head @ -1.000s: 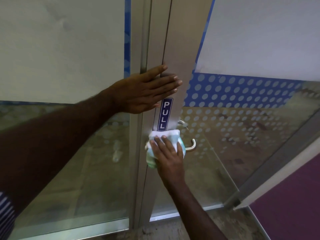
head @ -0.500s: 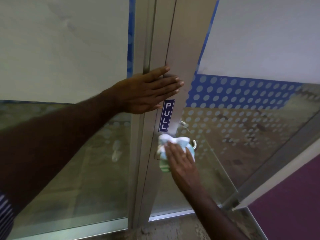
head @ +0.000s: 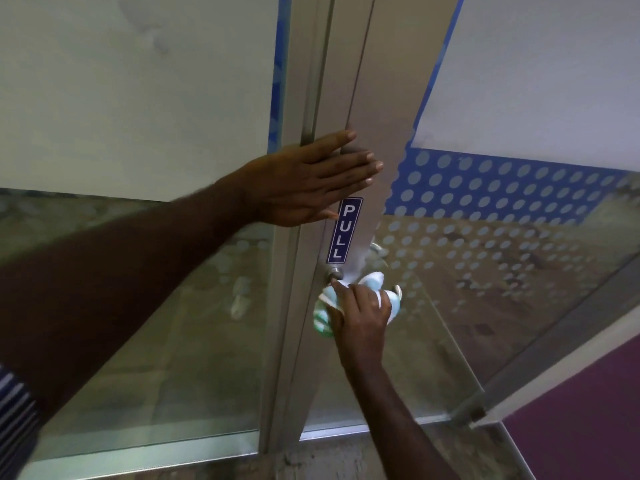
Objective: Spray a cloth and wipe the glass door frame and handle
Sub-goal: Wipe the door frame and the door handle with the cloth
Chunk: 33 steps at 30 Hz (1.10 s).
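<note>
The silver aluminium door frame (head: pixel 384 98) runs down the middle of the view, with a blue PULL sticker (head: pixel 344 230) on it. My left hand (head: pixel 304 181) lies flat against the frame above the sticker, fingers stretched out and holding nothing. Below the sticker my right hand (head: pixel 360 317) presses a bunched white and pale green cloth (head: pixel 372 282) around the metal door handle. Only the handle's round base (head: pixel 334 271) and its tip (head: pixel 398 292) show; the cloth and hand hide the rest.
A glass door panel with a blue dotted film (head: pixel 502 202) swings out to the right. A fixed glass panel (head: pixel 156 306) fills the left. A purple wall (head: pixel 588 410) stands at lower right. The speckled floor (head: pixel 329 459) shows at the bottom.
My right hand has slid the cloth to the right, from the frame beside the handle onto the handle lever, which is now covered. My left hand has stayed flat on the frame.
</note>
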Available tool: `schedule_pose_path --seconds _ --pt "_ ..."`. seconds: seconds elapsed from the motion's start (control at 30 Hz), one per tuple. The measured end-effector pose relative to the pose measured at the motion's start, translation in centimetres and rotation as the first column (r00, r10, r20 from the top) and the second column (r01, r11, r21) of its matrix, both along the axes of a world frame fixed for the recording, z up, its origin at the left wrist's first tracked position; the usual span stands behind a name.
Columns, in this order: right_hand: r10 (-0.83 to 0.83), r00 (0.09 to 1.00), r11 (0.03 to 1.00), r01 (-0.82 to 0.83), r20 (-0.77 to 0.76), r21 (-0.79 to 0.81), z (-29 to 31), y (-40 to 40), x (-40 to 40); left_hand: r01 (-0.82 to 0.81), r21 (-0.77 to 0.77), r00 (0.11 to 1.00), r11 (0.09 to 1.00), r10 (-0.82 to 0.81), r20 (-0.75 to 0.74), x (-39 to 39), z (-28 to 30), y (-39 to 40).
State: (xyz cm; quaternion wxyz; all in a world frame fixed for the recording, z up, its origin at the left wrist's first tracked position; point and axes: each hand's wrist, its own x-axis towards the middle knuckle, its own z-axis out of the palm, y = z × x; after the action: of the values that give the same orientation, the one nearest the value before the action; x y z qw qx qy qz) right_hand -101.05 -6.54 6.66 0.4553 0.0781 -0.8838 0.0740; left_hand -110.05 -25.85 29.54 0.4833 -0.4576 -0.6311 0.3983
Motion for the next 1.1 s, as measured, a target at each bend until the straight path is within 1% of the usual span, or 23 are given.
schedule_pose_path --seconds 0.07,0.1,0.13,0.2,0.27,0.33,0.4,0.53,0.6,0.67,0.77,0.83,0.97,1.03,1.1 --pt "0.105 0.994 0.976 -0.101 -0.009 0.195 -0.1 3.1 -0.1 -0.004 0.009 1.0 1.0 0.003 0.015 0.0 0.0 -0.1" --pt "0.143 0.99 0.956 -0.138 0.001 0.259 0.1 4.5 -0.2 -0.005 0.012 1.0 1.0 0.005 0.017 0.0 0.0 -0.1" --pt "0.169 0.985 0.944 -0.166 0.013 0.284 0.3 5.5 -0.4 -0.006 0.015 1.0 1.0 0.006 0.015 -0.1 0.0 -0.2" --pt "0.169 0.985 0.95 -0.168 0.021 0.264 0.5 6.1 -0.4 -0.008 0.011 1.0 1.0 0.008 0.007 0.0 0.0 0.0" --pt "0.112 0.992 0.975 -0.121 0.056 0.189 0.4 5.1 -0.1 -0.007 0.002 1.0 1.0 0.007 -0.019 0.0 -0.1 0.1" --pt "0.035 0.992 0.995 -0.045 0.118 0.084 0.6 3.1 0.5 0.004 0.006 0.999 1.0 -0.004 -0.04 -0.1 -0.1 0.2" --pt "-0.058 0.982 0.998 0.054 0.182 0.023 1.0 0.9 0.9 0.013 0.016 0.999 1.0 -0.013 -0.035 -0.1 -0.1 0.1" --pt "-0.195 0.967 0.977 0.206 0.165 -0.051 1.8 -2.0 0.7 0.028 0.021 0.999 0.999 -0.027 -0.041 0.0 0.0 0.1" --pt "-0.26 0.953 0.963 0.268 0.152 -0.035 1.8 -2.1 0.4 0.028 0.025 0.999 0.999 -0.027 -0.041 -0.1 0.0 0.1" --pt "-0.274 0.957 0.962 0.272 0.095 0.032 1.4 -1.4 -0.1 0.027 0.034 0.999 0.999 -0.026 -0.027 -0.1 0.0 0.1" --pt "-0.157 0.988 0.976 0.158 -0.019 0.15 0.7 0.8 -0.6 0.024 0.042 1.0 0.999 -0.023 -0.021 -0.2 0.1 -0.1" --pt "-0.059 0.997 0.977 0.066 -0.041 0.201 0.2 3.2 -0.8 0.031 0.045 0.999 0.999 -0.029 -0.026 -0.1 0.2 -0.1" --pt "0.079 0.995 0.979 -0.065 -0.063 0.194 0.0 8.7 -1.8 0.039 0.054 0.999 0.998 -0.038 -0.026 0.0 0.1 0.1" --pt "0.166 0.984 0.968 -0.152 -0.058 0.199 0.2 9.8 -2.8 0.032 0.047 0.999 0.998 -0.03 -0.045 0.0 0.1 0.2" --pt "0.22 0.975 0.967 -0.213 -0.04 0.137 0.0 10.0 -3.3 0.022 0.044 0.998 0.999 -0.02 -0.052 -0.1 0.1 0.2"
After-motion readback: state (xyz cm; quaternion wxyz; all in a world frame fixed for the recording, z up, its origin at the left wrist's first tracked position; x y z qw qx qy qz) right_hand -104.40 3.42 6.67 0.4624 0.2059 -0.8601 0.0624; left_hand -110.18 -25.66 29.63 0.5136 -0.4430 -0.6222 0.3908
